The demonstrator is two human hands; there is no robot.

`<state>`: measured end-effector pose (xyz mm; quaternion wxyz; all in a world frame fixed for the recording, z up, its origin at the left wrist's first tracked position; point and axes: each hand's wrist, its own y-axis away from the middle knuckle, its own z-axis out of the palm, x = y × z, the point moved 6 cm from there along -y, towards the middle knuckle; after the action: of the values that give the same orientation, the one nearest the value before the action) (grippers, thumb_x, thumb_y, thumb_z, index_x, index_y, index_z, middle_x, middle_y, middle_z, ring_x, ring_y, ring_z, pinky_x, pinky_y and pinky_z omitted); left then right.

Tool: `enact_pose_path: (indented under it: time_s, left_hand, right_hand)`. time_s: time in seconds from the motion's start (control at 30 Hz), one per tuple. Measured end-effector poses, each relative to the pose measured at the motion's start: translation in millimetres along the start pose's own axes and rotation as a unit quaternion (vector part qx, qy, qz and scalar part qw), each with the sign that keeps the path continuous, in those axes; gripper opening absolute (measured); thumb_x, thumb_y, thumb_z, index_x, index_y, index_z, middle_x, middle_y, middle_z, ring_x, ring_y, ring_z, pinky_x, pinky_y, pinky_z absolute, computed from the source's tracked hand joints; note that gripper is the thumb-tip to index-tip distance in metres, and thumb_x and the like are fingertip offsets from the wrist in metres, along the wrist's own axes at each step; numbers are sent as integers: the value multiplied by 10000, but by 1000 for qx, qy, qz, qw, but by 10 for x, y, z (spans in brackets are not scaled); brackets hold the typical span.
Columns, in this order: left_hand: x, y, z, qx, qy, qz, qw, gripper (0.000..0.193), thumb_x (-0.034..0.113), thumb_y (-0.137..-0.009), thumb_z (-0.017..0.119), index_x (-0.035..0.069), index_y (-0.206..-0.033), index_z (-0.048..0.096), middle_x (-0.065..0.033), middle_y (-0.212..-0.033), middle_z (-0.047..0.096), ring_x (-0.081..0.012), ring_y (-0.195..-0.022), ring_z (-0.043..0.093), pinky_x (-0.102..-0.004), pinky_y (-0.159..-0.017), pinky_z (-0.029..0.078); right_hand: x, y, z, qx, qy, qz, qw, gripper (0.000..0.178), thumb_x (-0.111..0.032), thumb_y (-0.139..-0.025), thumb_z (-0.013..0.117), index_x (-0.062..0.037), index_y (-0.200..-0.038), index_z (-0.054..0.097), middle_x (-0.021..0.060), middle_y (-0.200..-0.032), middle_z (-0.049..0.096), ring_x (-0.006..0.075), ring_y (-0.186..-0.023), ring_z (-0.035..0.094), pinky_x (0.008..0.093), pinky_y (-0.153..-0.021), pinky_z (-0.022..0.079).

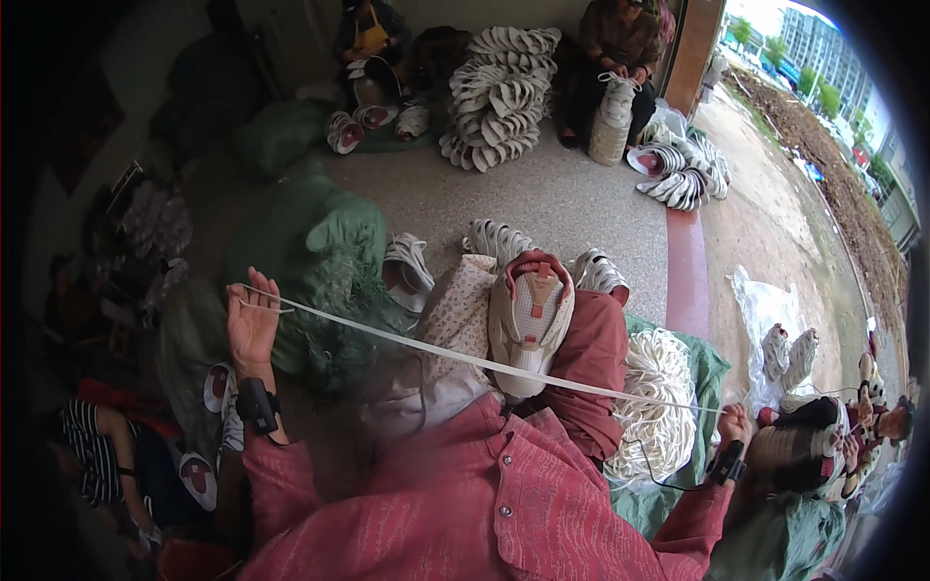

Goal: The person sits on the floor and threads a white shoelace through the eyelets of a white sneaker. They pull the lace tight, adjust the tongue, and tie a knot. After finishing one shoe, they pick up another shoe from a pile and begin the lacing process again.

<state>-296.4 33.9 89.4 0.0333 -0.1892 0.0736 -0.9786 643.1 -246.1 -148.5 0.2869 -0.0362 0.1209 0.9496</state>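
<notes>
A long white shoelace (pixel 465 358) is pulled nearly straight across my lap. My left hand (pixel 254 324), raised at the left, is closed on one end, with a short tail sticking out past the fingers. At the right, my right hand (pixel 734 424) is closed on the other end. Between my knees stands a cream and dark red sneaker (pixel 531 324), toe toward me, and the lace passes over it near the toe. Both hands are well apart from the shoe. Whether the lace runs through any of its eyelets cannot be made out.
A heap of white laces (pixel 659 402) lies on green sheeting beside my right thigh. Green sacks (pixel 320 252) stand at my left. More shoe uppers (pixel 504 97) are stacked on the floor ahead. Several other people sit around, one person (pixel 620 48) working at the far side.
</notes>
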Motion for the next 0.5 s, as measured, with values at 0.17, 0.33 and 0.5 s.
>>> enact_pose_path:
  time_s: [0.17,0.33,0.5]
  left_hand:
    - [515,-330,-891,152,76,63,983,268,279,-1015,525,41,-983,643,-133,-1095,676,-240,-941,652,-368,-848,557]
    - [635,-484,-1095,125,-42,69,989,279,292,-1020,526,45,-1033,656,-103,-940,674,-145,-638,552,-252,-462,407]
    - [729,-700,-945,209,-125,93,965,297,345,-1012,543,65,-1040,639,-16,-775,592,-58,-481,397,-207,-366,245]
  right_hand:
    - [-1390,61,-836,-15,127,-37,991,219,-142,-949,383,-143,-732,353,-33,-638,314,125,-527,316,255,-577,316]
    - [-2107,621,-494,-85,939,-333,-18,233,-221,-777,539,-117,-570,562,103,-680,655,326,-674,644,422,-769,520]
    - [-2662,923,-225,110,934,-270,204,210,-154,-755,521,-103,-552,534,103,-576,579,325,-609,603,402,-818,529]
